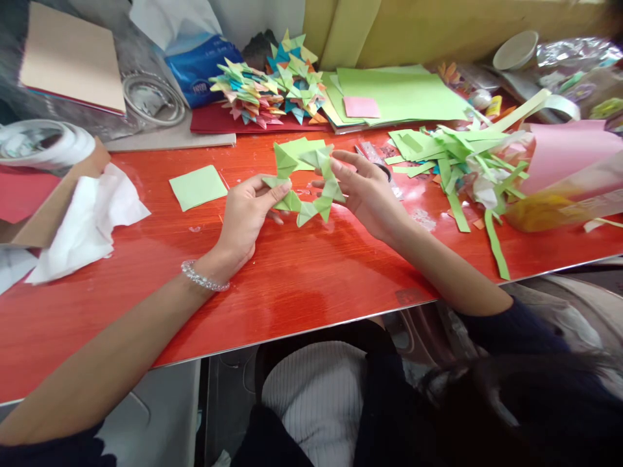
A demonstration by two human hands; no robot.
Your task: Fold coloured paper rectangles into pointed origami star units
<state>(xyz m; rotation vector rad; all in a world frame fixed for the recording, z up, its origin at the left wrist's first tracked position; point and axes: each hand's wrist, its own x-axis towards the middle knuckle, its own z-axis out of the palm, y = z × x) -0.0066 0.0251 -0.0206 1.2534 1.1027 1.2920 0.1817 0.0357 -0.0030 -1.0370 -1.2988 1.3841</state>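
A ring of folded green paper pieces (307,213) with pointed tips is held above the red table (302,279), between both hands. My left hand (248,211) pinches its left side between thumb and fingers. On the right side, my right hand (357,188) grips the ring with thumb and fingertips. Behind the ring lies some flat green paper (302,148), partly covered by it. A square green sheet (198,187) rests on the table to the left of my left hand. Scissors, mostly hidden, lie behind my right hand.
Multicoloured folded-paper rings (296,81) sit at the back, beside stacked green sheets (403,94). Cut green strips (452,155) pile up at the right, near a pink sheet (564,152). White tissue (90,224) and a tape roll (43,146) are at the left.
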